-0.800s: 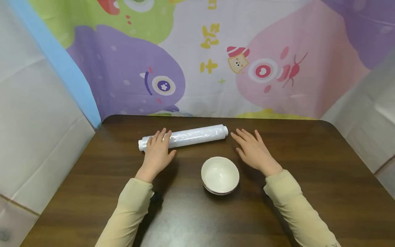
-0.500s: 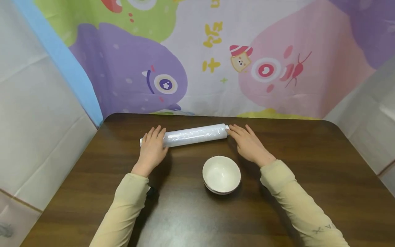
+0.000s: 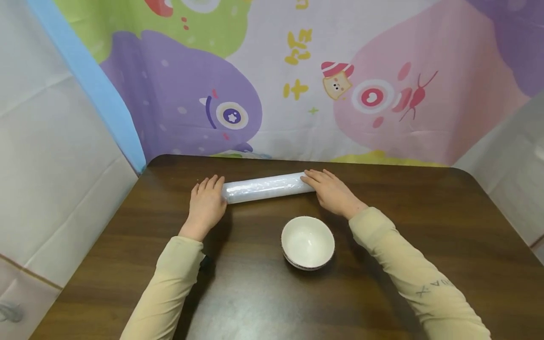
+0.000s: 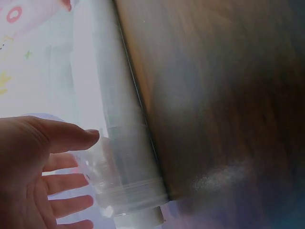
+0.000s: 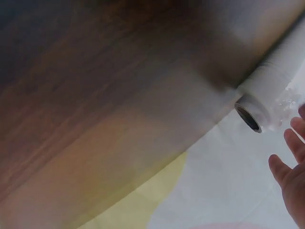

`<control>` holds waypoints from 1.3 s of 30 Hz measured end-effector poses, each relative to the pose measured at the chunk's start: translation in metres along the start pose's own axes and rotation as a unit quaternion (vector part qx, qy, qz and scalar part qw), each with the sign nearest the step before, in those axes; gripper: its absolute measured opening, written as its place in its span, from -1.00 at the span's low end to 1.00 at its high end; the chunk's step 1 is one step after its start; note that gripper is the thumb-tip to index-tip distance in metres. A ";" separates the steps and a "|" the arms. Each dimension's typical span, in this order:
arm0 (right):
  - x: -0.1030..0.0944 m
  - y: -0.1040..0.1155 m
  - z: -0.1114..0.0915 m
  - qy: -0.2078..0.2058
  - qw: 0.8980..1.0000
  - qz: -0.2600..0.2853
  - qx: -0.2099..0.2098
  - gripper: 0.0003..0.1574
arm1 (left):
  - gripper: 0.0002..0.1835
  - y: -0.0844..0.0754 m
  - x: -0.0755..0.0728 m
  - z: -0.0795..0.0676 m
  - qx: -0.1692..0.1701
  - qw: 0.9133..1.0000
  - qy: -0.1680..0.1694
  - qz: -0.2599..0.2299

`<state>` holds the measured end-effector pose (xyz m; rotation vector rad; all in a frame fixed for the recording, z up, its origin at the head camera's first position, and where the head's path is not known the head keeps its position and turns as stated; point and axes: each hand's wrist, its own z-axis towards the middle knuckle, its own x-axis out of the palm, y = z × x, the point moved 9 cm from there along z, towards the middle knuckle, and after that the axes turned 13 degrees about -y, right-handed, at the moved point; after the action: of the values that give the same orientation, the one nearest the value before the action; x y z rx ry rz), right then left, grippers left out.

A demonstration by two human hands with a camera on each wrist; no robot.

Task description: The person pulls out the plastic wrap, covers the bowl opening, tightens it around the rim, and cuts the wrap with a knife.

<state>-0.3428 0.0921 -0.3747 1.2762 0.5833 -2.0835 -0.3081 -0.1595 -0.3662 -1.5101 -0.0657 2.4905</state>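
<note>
A white roll of cling film [image 3: 265, 188] lies slanted across the back of the dark wooden table. At its left end is my left hand [image 3: 206, 203], seen from above with the fingers over the roll. In the left wrist view the thumb and fingers [image 4: 71, 202] of this hand are fairly straight beside the film. My right hand [image 3: 333, 192] covers the other end. Its fingers [image 5: 295, 143] look extended near the hollow core [image 5: 248, 117] in the right wrist view. Nearer to me stands a white bowl [image 3: 308, 243], upright, with nothing seen inside.
The table [image 3: 255, 302] has rounded far corners. Behind its back edge hangs a cloth [image 3: 293, 137] printed with cartoon monsters. Pale panels [image 3: 55, 141] flank the table. A small dark object [image 3: 207, 264] shows beside the left sleeve.
My right hand has moved left from beside the roll onto its right end. My left hand has shifted slightly left over the other end. The bowl stays in place while the view shifts a little.
</note>
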 end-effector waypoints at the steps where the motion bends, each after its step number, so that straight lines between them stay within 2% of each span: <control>1: 0.002 0.000 0.001 0.000 1.000 0.002 -0.002 -0.39 | -0.41 0.001 0.001 0.000 -0.003 1.000 -0.001 -0.001; 5: 0.007 -0.002 0.005 0.002 1.000 0.010 0.001 -0.39 | -0.51 0.002 0.000 0.002 -0.005 1.000 -0.017 -0.010; 13: 0.011 -0.004 0.011 -0.005 1.000 0.025 0.014 -0.39 | -0.86 -0.003 -0.014 0.005 0.022 0.993 -0.110 -0.028; 19: 0.012 -0.005 0.015 -0.021 0.999 0.025 0.019 -0.42 | -0.91 0.000 -0.022 0.007 -0.004 0.988 -0.144 -0.051; 27: 0.009 -0.008 0.017 -0.052 0.998 0.024 0.033 -0.49 | -0.85 0.014 -0.030 0.009 -0.070 0.982 -0.151 -0.086; 33: 0.004 -0.007 0.017 -0.074 0.996 0.023 0.033 -0.56 | -0.84 0.020 -0.034 0.010 -0.098 0.977 -0.159 -0.101; 36: 0.003 -0.007 0.017 -0.074 0.997 0.021 0.032 -0.51 | -0.82 0.021 -0.032 0.011 -0.110 0.975 -0.153 -0.116; 39: 0.007 -0.007 0.019 -0.054 0.997 0.027 0.038 -0.36 | -0.81 0.020 -0.028 0.010 -0.123 0.974 -0.135 -0.131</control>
<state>-0.3616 0.0826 -0.3727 1.1975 0.4219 -2.1325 -0.3084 -0.1845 -0.3406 -1.1400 -0.5981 2.5176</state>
